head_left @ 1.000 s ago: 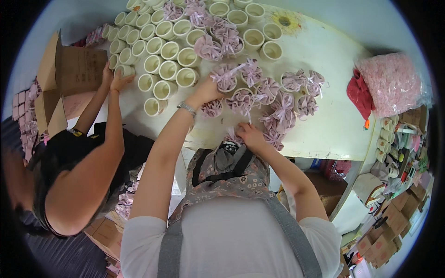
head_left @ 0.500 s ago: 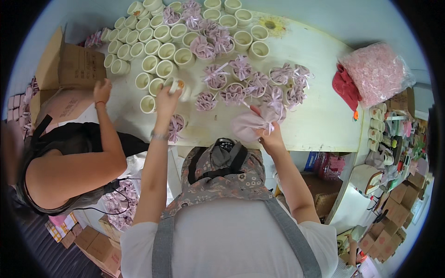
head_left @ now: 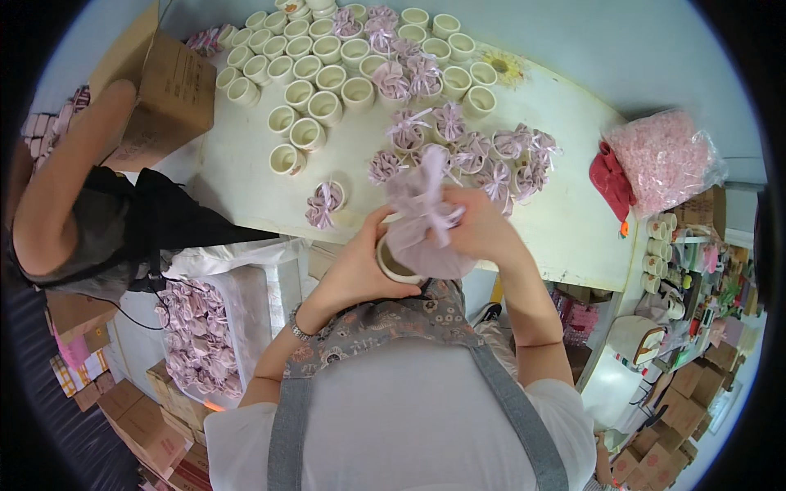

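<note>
Your left hand (head_left: 358,260) wraps the cream cup (head_left: 393,266), mouth upward, by the near edge of the desk (head_left: 246,180). Your right hand (head_left: 481,227) pinches the lilac drawstring pouch (head_left: 422,237) near its ribboned neck; its long axis points toward you, base covering the mouth's right side, contact unclear.

lilac drawstring pouch (head_left: 419,250) over a cream cup (head_left: 390,263)

the cream cup — round, smooth, thick-rimmed — is held in the left hand (head_left: 354,266), its open mouth partly covered by the pouch. the lilac drawstring pouch, gripped by the right hand (head_left: 481,225), is soft and rounded, gathered at the neck with a paler ribbon bow (head_left: 442,218), its ruffled top fanning out on the far side. whether its base sits inside the cup cannot be told.
</note>
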Tool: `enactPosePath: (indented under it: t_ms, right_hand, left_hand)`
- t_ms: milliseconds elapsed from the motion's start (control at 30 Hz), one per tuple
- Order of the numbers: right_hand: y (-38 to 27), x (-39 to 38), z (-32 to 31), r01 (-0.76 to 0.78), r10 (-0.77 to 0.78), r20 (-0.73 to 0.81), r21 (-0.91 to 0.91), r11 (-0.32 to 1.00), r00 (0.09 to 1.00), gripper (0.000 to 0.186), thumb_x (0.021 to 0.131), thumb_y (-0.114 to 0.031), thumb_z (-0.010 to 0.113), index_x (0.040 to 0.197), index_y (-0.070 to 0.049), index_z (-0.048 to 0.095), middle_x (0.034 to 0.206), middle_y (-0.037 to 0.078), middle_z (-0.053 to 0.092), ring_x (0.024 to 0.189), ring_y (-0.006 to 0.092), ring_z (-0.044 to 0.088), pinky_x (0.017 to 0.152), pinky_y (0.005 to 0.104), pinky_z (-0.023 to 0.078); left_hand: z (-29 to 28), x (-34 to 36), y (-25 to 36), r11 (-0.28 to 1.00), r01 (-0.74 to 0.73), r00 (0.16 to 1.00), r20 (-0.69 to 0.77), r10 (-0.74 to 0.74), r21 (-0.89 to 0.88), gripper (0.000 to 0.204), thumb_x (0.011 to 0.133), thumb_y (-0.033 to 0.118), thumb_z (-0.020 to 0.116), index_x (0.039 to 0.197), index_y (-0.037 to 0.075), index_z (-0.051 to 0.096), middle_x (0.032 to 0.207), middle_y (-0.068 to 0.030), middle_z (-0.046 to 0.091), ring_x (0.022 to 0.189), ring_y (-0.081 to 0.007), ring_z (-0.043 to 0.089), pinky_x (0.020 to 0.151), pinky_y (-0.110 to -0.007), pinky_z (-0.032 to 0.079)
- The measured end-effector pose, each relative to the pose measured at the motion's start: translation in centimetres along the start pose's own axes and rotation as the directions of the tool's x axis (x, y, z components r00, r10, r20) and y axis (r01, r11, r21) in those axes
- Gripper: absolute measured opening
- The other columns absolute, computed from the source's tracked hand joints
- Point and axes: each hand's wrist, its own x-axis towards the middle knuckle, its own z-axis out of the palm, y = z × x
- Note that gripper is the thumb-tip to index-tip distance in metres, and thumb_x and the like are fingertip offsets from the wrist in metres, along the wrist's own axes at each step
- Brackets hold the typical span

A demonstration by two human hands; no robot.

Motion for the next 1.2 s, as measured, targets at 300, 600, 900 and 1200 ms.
enactPosePath:
  t_ms: [300, 600, 900, 1200]
  right_hand:
    - [0.7, -1.8, 6.9, -0.035, 0.014, -0.262, -0.075, 0.997, 0.965, 0.034, 0.059, -0.011, 0.072, 0.092, -0.005, 0.065, 0.089, 0.012, 0.062, 0.087, 0.0318, 0.057, 0.077, 0.0397, 0.048]
    - [2.5, -0.1, 7.2, 0.251, -0.365, -0.277, -0.373, 0.893, 0.889, 0.033, 0.06, -0.009, 0.075, 0.089, -0.003, 0.061, 0.086, 0.011, 0.06, 0.084, 0.0331, 0.057, 0.074, 0.0395, 0.047]
    - [1.7, -3.4, -0.9, -0.004, 0.043, 0.279, -0.139, 0.99, 0.959, 0.052, 0.061, -0.015, 0.076, 0.109, -0.003, 0.062, 0.112, 0.015, 0.058, 0.103, 0.032, 0.057, 0.088, 0.0364, 0.046]
    - [1.6, -3.7, -0.4, -0.156, 0.114, 0.25, 0.156, 0.975, 0.962, 0.034, 0.066, -0.013, 0.073, 0.098, -0.001, 0.067, 0.09, 0.016, 0.064, 0.081, 0.03, 0.063, 0.073, 0.0377, 0.05]
  left_hand:
    - [2.1, -0.3, -2.9, 0.994, -0.002, 0.972, 0.235, 0.028, -0.109, 0.068, 0.06, 0.02, 0.085, 0.118, 0.001, 0.054, 0.114, -0.0108, 0.061, 0.104, -0.0196, 0.058, 0.092, -0.031, 0.045]
    - [3.5, -0.1, -3.3, 0.998, -0.053, 0.994, 0.098, 0.05, 0.028, 0.07, 0.062, 0.023, 0.085, 0.119, 0.0, 0.052, 0.117, -0.0123, 0.058, 0.106, -0.0199, 0.057, 0.093, -0.033, 0.044]
    - [3.3, 0.5, -1.6, 0.99, 0.088, 0.951, 0.305, -0.051, -0.106, 0.061, 0.062, 0.018, 0.079, 0.114, -0.001, 0.055, 0.107, -0.0099, 0.062, 0.099, -0.0181, 0.059, 0.09, -0.032, 0.045]
    - [3.0, 0.3, -2.8, 0.998, -0.063, 0.971, 0.229, 0.065, -0.013, 0.066, 0.063, 0.022, 0.081, 0.118, 0.002, 0.051, 0.113, -0.0134, 0.057, 0.107, -0.0234, 0.056, 0.092, -0.034, 0.044]
